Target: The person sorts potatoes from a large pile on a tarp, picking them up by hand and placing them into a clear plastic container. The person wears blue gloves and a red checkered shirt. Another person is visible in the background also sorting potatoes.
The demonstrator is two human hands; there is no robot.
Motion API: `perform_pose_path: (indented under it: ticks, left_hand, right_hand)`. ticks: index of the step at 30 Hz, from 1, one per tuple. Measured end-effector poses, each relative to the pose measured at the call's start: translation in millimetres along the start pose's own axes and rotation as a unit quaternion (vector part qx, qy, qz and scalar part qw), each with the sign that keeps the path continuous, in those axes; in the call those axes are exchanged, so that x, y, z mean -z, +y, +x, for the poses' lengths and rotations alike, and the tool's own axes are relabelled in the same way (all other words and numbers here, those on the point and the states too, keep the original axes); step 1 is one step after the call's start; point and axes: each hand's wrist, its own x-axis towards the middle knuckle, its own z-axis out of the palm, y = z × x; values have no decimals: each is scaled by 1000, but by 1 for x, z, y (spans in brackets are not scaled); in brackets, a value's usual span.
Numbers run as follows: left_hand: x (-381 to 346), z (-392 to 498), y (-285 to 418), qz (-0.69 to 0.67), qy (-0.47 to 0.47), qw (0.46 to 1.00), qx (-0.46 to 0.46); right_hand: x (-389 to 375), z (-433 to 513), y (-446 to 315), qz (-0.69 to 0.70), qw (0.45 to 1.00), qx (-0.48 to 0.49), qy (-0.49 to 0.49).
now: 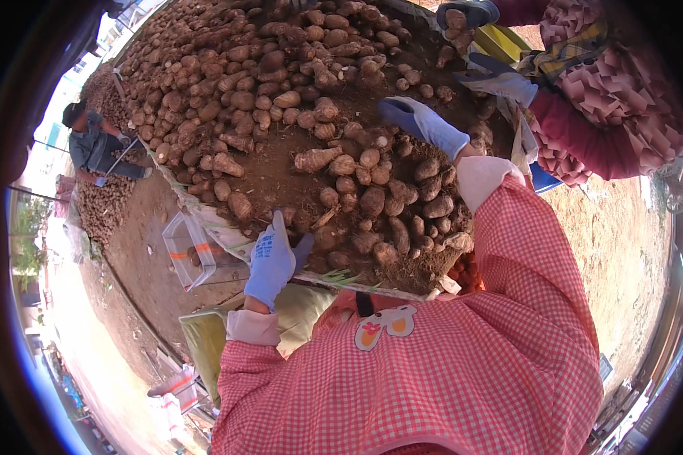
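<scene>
A broad heap of taro corms point(245, 99), brown and soil-covered, lies on a raised table before me. My left hand point(270, 259), in a pale blue work glove, rests at the near left edge, thumb spread from the fingers. Its fingertips are beside a corm in the dirt, and I see nothing held. Farther right, my right hand point(424, 122), gloved with a dark blue palm, reaches over the bare soil with nothing visible in it. Between my hands lie loose taro corms point(370, 199), with a darker cluster point(435, 205) below my right wrist.
At right, a co-worker's gloved hands point(503, 82) work close to mine, one beside several corms. A clear plastic crate point(189, 250) stands on the ground to the left. Another person point(99, 142) sits beyond it. An olive sack point(205, 341) hangs below the table edge.
</scene>
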Motion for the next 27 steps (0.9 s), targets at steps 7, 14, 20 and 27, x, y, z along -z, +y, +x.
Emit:
perform_pose_path:
  ticks: [7,14,20,27]
  left_hand:
    - [-21,-11,45,-61,-77,995,-23]
    - [-30,-21,92,-203,-84,970,-100]
    - [-78,-39,180,-315,-155,921,-170]
    - [-46,-3,152,-372,144,895,-201]
  right_hand:
    - [-32,-12,-8,-55,985,-72,-147]
    - [18,-56,22,-114,959,-54,-253]
    - [75,-128,30,37,945,-194,-260]
    - [118,-119,115,307,922,-91,217]
